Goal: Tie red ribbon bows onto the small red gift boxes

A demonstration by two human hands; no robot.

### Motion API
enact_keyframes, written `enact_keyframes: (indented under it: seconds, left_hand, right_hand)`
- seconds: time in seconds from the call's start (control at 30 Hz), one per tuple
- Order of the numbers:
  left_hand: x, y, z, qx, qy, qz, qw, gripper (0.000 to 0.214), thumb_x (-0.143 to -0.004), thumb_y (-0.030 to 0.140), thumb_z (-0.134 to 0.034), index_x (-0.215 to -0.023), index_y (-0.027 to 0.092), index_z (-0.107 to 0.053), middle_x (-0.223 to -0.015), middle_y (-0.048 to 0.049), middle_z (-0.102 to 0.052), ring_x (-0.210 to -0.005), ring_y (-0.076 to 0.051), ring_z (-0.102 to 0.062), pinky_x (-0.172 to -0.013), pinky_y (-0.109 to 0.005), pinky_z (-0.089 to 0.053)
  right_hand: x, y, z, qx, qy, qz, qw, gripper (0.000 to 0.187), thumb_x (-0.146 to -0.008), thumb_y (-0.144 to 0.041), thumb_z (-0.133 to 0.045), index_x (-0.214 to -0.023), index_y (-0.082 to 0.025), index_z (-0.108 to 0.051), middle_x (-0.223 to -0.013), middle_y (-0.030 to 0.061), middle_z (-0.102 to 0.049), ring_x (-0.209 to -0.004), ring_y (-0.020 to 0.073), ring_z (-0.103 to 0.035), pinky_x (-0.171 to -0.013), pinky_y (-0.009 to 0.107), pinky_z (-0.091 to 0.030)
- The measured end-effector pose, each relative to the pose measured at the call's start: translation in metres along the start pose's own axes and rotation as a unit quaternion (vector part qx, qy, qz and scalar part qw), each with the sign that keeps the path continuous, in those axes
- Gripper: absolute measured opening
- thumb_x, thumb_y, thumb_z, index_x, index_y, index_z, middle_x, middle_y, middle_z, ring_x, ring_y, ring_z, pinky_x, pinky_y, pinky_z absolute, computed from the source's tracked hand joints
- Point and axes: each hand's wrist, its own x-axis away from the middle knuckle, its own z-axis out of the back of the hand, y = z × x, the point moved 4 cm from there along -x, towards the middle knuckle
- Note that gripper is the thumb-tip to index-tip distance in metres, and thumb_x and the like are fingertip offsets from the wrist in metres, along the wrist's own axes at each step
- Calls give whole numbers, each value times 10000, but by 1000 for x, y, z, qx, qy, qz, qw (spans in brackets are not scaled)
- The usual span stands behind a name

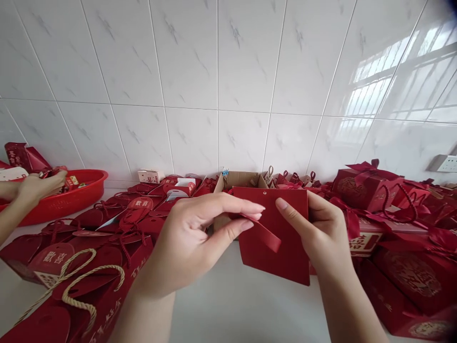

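My right hand (pixel 323 231) grips a flat red cardboard piece (pixel 274 259) by its right side, thumb on the near face and fingers behind. A small round hole shows near the top edge of the cardboard. With thumb and forefinger, my left hand (pixel 196 238) pinches a short red ribbon (pixel 266 235), whose free end hangs slanting down across the cardboard's face. Whether the ribbon is attached to the cardboard, I cannot tell. An open brown carton (pixel 242 179) stands right behind the cardboard, partly hidden by it.
Red gift boxes (pixel 139 209) crowd the left, some with gold rope handles (pixel 76 305). Ribbon-tied boxes (pixel 367 186) are stacked at right. At far left, another person's hands (pixel 44 188) work over a red plastic basin (pixel 89 183). A tiled wall (pixel 193 71) rises behind.
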Motion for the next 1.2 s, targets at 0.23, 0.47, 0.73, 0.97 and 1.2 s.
enact_keyframes:
  seconds: [0.23,0.47,0.73,0.97,1.2]
  left_hand:
    - [10,3,-6,229,-29,-57,971,475,-747,-47,-655,-1087,266,-543,-819,39,-670,-729,-155,-710,-626,-266,-636]
    - [5,3,-4,300,-48,-97,948,258,-799,29,-646,-982,202,-592,-779,2,-726,-656,-166,-714,-561,-249,-631]
    - [11,11,-6,290,-39,-84,953,291,-780,23,-661,-1000,189,-567,-777,-12,-731,-638,-160,-700,-549,-256,-628]
    - [8,10,-13,295,-66,-37,953,335,-799,34,-645,-1029,244,-521,-794,23,-733,-623,-140,-700,-530,-216,-623]
    - [3,10,-19,239,4,1,971,371,-714,114,-763,-945,253,-508,-659,55,-713,-428,-94,-624,-407,-146,-562]
  right_hand:
    - [1,19,-27,123,-137,21,983,287,-765,-356,-658,-564,-176,-560,-502,-28,-477,-481,85,-405,-438,217,-304]
    - [-10,64,-41,182,-246,-33,951,177,-681,-295,-694,-533,-210,-648,-453,-9,-538,-442,113,-441,-429,248,-317]
    - [0,3,-9,174,-213,97,957,137,-822,-279,-635,-935,-252,-707,-884,14,-709,-755,145,-634,-618,243,-489]
    - [20,-38,-10,-17,-283,239,929,172,-795,-137,-678,-965,-157,-698,-832,51,-706,-765,132,-636,-702,246,-533]
    - [16,-34,-10,-81,-320,257,908,102,-763,-92,-691,-864,-86,-677,-847,82,-688,-782,128,-638,-741,248,-556]
